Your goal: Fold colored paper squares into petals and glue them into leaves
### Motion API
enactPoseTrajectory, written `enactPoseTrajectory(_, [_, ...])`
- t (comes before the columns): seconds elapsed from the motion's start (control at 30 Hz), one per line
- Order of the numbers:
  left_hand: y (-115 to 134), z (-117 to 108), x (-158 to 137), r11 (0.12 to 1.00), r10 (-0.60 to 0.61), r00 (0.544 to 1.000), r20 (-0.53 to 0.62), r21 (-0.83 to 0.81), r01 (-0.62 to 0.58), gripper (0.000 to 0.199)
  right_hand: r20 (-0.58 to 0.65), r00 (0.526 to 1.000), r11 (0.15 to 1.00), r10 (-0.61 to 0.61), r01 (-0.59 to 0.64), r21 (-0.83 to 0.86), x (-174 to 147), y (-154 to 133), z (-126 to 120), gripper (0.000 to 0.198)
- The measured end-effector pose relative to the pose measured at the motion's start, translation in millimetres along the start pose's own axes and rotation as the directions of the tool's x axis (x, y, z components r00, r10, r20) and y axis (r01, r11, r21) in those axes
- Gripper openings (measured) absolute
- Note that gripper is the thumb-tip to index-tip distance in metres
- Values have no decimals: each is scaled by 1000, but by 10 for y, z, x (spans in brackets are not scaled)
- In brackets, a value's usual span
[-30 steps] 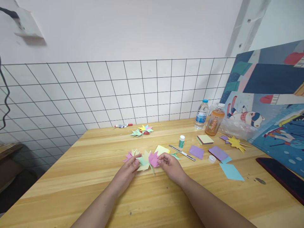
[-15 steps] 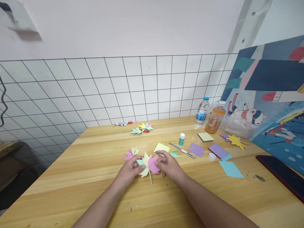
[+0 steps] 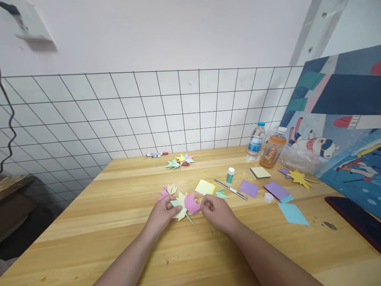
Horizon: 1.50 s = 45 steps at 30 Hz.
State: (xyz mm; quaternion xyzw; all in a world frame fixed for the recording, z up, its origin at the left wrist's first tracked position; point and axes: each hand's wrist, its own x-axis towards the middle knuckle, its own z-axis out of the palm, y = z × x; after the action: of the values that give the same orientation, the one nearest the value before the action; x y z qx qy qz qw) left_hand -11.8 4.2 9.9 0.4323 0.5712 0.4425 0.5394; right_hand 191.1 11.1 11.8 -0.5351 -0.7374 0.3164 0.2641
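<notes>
My left hand (image 3: 163, 212) pinches the left side of a folded paper maple leaf (image 3: 181, 214), between thumb and fingers. The leaf has green, cream and pink sections, and a thin green stem slants down to the right. At the tip of its pink section (image 3: 192, 203), my right hand (image 3: 216, 210) is closed with curled fingers; whether it grips the paper is hidden. Behind my left hand lie a pink folded paper piece (image 3: 162, 193) and a cream one (image 3: 172, 189). A small green folded piece (image 3: 222, 194) rests beyond my right hand.
Behind the hands lie yellow paper sheets (image 3: 205, 187), a craft knife (image 3: 231, 189) and a glue stick (image 3: 230, 175). Purple paper (image 3: 249, 188), a white cap (image 3: 268, 198) and blue paper (image 3: 293, 213) are to the right. Two bottles (image 3: 255, 142) stand farther back, near finished paper leaves (image 3: 181, 162).
My right fingers have curled in and the hand has shifted slightly outward, to the pink section's edge. The leaf has turned, its stem swinging rightward. My left hand keeps its hold.
</notes>
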Motion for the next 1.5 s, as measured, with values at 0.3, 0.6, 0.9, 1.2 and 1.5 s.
enactPoseTrajectory(0.3, [-43, -41, 8, 971, -35, 998, 47, -236, 45, 35, 114, 992, 941, -59, 93, -325, -106, -103, 134, 14])
enactPoseTrajectory(0.6, [-43, -86, 42, 908, -128, 991, -49, -407, 97, 43, 169, 977, 806, -132, 205, -555, -71, -139, -34, 13])
enactPoseTrajectory(0.9, [19, -72, -1, 858, -126, 992, -6, -502, 106, 28, 129, 956, 838, -263, 293, -460, -120, -164, 49, 13])
enactPoseTrajectory(1.2, [28, 35, -54, 835, -126, 987, 99, -526, 160, 33, -166, 923, 935, -347, 327, -136, -33, -69, 139, 28])
enactPoseTrajectory(1.5, [88, 86, -105, 835, -101, 986, 133, -528, 157, 25, -168, 895, 900, -413, 373, -225, -40, -80, 169, 26])
